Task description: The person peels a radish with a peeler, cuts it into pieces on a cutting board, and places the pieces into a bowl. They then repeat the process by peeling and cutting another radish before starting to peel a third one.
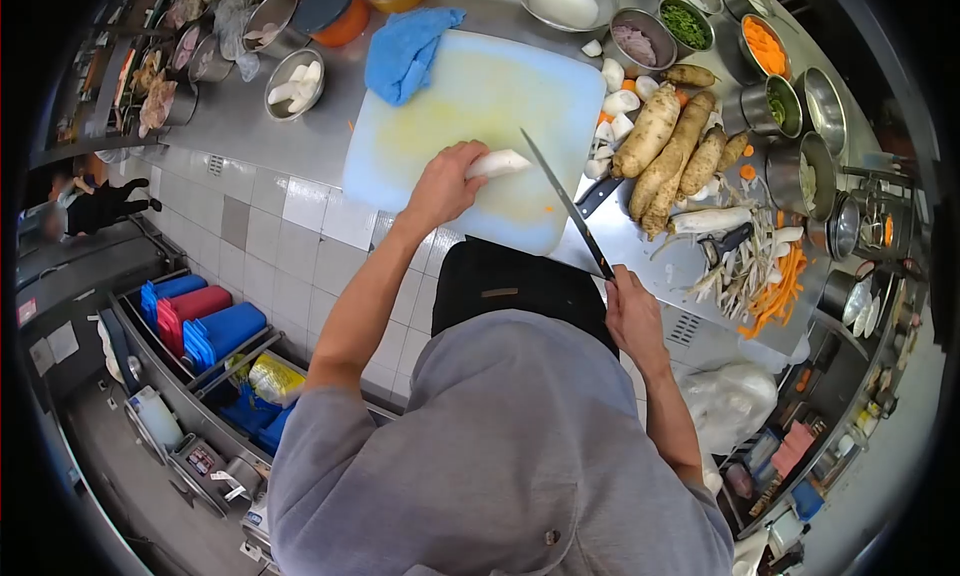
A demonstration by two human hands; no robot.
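On the near part of the white cutting board, my left hand is closed around a peeled white root piece, whose cut end points right. My right hand grips the black handle of a long kitchen knife. Its blade slants up and left over the board's right side, apart from the root piece. A folded blue cloth lies on the board's upper left corner. Left of the board stands a metal bowl of white pieces.
Unpeeled brown roots lie right of the board, near a second knife's black handle. Peelings and a black-handled peeler lie closer to me. Metal bowls, one holding carrot pieces, line the back. A person is at far left.
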